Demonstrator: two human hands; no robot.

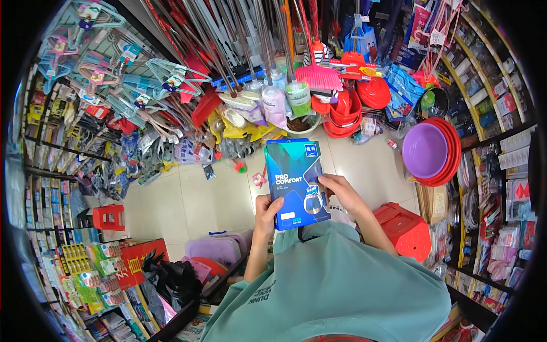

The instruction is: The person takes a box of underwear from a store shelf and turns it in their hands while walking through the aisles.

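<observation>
A blue and teal underwear box (290, 171) printed "PRO COMFORT" is held upright in front of my chest, its printed front facing me. My left hand (268, 212) grips its lower left edge, the thumb lying on the front and the fingers behind. On the right side, my right hand (340, 191) holds the box's edge, with fingertips near the printed picture of a waist. The fingers behind the box are hidden from view.
Mops and brooms, one with a pink head (317, 77), line the far wall. Red buckets (344, 117) stand below them. A stack of basins, purple (424, 151) on top, is at right, near a red stool (401, 231). Shelves and hangers (102, 71) flank the tiled floor (211, 194).
</observation>
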